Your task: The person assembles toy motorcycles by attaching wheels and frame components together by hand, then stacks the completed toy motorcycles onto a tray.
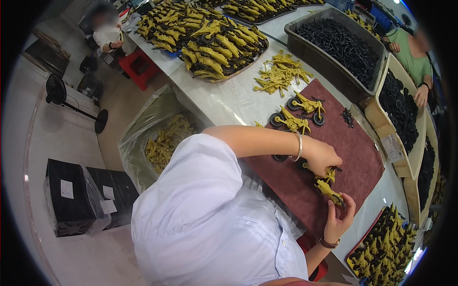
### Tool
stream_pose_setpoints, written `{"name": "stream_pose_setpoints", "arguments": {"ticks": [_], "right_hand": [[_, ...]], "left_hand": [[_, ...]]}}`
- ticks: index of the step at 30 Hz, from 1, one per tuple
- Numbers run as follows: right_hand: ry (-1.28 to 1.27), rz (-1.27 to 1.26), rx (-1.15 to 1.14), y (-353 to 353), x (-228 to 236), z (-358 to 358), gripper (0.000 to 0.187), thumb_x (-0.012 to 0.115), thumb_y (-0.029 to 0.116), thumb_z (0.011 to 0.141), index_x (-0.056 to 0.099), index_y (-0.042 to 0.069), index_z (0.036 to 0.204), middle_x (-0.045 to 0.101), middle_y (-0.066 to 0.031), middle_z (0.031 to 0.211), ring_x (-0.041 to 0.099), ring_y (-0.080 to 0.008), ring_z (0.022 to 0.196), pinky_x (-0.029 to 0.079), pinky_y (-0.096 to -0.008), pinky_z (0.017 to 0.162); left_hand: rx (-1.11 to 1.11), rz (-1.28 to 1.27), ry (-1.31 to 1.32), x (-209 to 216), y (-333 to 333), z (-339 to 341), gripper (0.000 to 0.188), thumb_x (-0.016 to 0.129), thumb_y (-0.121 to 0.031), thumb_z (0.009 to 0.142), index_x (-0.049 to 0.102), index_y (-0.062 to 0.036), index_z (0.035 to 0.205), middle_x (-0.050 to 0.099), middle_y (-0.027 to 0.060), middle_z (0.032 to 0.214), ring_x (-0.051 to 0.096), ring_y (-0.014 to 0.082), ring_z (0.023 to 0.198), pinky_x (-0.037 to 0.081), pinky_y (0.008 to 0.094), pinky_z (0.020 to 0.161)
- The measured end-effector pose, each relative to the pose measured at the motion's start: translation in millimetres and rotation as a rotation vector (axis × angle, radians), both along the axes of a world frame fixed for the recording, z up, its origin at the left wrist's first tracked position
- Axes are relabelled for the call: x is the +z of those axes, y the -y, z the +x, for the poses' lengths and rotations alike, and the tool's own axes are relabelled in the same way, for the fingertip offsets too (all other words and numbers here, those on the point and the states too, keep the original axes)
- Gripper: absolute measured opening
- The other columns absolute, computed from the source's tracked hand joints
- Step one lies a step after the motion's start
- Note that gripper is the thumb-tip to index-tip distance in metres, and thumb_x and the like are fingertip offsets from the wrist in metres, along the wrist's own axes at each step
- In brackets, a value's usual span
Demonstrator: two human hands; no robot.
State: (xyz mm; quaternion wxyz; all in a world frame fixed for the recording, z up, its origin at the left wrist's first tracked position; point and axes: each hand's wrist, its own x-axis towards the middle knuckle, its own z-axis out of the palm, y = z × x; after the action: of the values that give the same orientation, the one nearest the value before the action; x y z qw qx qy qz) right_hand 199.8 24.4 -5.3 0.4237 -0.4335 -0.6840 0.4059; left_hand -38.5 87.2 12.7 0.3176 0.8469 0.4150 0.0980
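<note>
A yellow-and-black plastic toy motorcycle point(326, 188) is held low over the dark red mat point(355, 159). My left hand point(319, 155), with a bangle at its wrist, closes its fingertips over the upper end, where a small dark part shows; the fingers partly hide it. At the lower end my right hand point(341, 217), wearing a watch, pinches the toy between thumb and fingers. Beyond my left hand two toy motorcycles with black wheels point(291, 120) point(307, 106) lie on the mat. Another black wheel point(280, 157) shows partly beneath my left forearm.
Loose yellow parts point(281, 74) are heaped past the mat, near a tray piled with yellow-and-black pieces point(224, 52). Small black pieces point(347, 117) lie on the mat. Bins of black parts point(334, 47) point(400, 109) line the far side. A filled tray point(384, 243) stands at right; two people are nearby.
</note>
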Motion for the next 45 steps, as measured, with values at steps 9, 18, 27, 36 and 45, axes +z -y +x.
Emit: {"name": "stream_pose_setpoints", "arguments": {"ticks": [9,18,27,36,45], "right_hand": [[0.161,0.109,0.106,2,6,12,0.032,0.068,-0.007,0.072,0.057,-0.004,0.102,0.060,-0.0137,0.101,0.062,-0.0212,0.091,0.051,-0.0299,0.079],[0.213,0.189,0.191,7,9,-26,0.034,0.078,0.003,0.063,0.062,0.002,0.093,0.063,-0.0128,0.096,0.060,-0.0304,0.088,0.049,-0.0344,0.076],[0.226,0.257,0.249,-4,-4,-36,0.033,0.076,0.010,0.061,0.057,0.007,0.088,0.052,-0.0125,0.124,0.051,-0.0288,0.110,0.036,-0.0393,0.090],[0.132,0.347,0.244,2,-15,-34,0.030,0.074,0.008,0.063,0.058,0.007,0.088,0.057,-0.0103,0.117,0.055,-0.0268,0.104,0.040,-0.0397,0.088],[0.095,0.346,0.212,5,-21,-32,0.032,0.074,0.007,0.064,0.059,0.007,0.092,0.057,-0.0108,0.118,0.056,-0.0287,0.104,0.043,-0.0392,0.086]], "left_hand": [[-0.054,0.052,-0.036,13,40,-4,0.070,0.066,-0.017,0.071,0.035,0.0012,0.131,0.061,0.0196,0.097,0.062,0.0369,0.088,0.050,0.0441,0.072],[0.047,0.017,0.302,3,38,-9,0.039,0.050,-0.013,0.083,0.051,0.0048,0.118,0.061,0.0254,0.099,0.059,0.0412,0.094,0.047,0.0453,0.081],[0.101,-0.343,0.364,27,21,-20,0.027,0.048,-0.003,0.082,0.061,0.0025,0.104,0.064,0.0162,0.094,0.063,0.0272,0.088,0.050,0.0336,0.076],[0.078,0.180,-0.081,-3,-3,-3,0.024,0.066,-0.010,0.073,0.061,-0.0021,0.095,0.059,0.0138,0.092,0.060,0.0313,0.085,0.049,0.0381,0.076],[0.253,0.368,-0.133,4,-77,-9,0.022,0.065,-0.018,0.070,0.064,-0.0048,0.087,0.065,0.0124,0.087,0.062,0.0297,0.086,0.050,0.0397,0.076]]}}
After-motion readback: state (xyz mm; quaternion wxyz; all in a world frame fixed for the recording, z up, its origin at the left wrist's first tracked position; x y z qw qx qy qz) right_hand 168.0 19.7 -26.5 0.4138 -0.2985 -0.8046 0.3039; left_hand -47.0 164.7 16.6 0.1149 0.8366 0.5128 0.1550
